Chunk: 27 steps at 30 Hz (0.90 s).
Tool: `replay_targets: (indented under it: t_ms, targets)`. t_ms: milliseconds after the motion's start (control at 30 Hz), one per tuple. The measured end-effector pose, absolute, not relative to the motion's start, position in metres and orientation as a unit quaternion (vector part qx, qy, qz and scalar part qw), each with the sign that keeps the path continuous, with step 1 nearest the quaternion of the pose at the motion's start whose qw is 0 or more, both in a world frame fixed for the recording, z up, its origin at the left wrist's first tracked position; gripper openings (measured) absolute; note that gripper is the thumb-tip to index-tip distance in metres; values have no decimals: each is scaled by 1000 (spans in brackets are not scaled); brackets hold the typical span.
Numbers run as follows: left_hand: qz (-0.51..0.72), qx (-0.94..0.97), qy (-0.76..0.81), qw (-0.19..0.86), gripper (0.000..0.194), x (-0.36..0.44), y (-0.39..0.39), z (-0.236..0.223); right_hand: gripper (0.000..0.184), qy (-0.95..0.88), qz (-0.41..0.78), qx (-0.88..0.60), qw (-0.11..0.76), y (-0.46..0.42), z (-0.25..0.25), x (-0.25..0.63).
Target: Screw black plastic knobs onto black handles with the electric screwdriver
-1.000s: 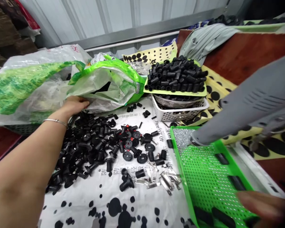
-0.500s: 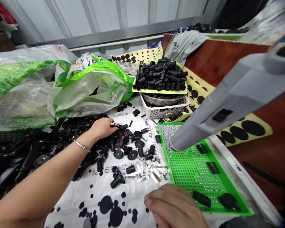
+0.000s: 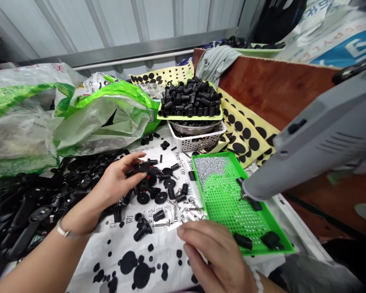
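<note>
My left hand (image 3: pixel 117 181) is over the pile of black plastic parts (image 3: pixel 88 175), with its thumb and fingers around a dark round plastic part (image 3: pixel 142 167). The grip is partly hidden among similar pieces. Low in the view, my right hand (image 3: pixel 215 252) has its fingers stretched out and its thumb apart, with nothing visible between them. Its fingertips are close to thin silver metal strips (image 3: pixel 190 213). Black cylinders (image 3: pixel 159 215) and black discs (image 3: pixel 161 197) lie between the hands. Beside my right hand is a green perforated tray (image 3: pixel 213 203) with small silver pieces (image 3: pixel 210 166) at its far end.
A grey power tool (image 3: pixel 317 138) slants in from the right, its tip over the tray. Behind stand a heaped tray of black tubes (image 3: pixel 190 97) and a white basket (image 3: pixel 198 142). Plastic bags (image 3: pixel 103 122) fill the back left. A brown board (image 3: pixel 247 81) stands at right.
My left hand has drawn back slightly, and a dark part now shows between its thumb and fingers. The view has shifted right, and the grey tool sits farther right over the tray.
</note>
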<state>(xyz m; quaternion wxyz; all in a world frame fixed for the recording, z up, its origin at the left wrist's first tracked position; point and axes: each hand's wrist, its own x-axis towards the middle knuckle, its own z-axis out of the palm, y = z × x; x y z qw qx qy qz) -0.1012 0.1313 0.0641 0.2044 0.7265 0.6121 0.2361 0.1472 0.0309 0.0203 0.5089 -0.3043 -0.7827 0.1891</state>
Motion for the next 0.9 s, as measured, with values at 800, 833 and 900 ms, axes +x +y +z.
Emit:
replay_targets:
  t_ms: [800, 833, 900]
  targets:
    - [299, 515, 487, 639, 29, -52, 31, 28, 34, -731, 363, -305, 491, 35, 16, 142]
    - [290, 512, 482, 649, 29, -54, 29, 28, 37, -746, 361, -298, 475, 35, 16, 145]
    - [267, 520, 468, 663, 28, -57, 26, 28, 39, -774, 361, -279, 438, 35, 17, 149]
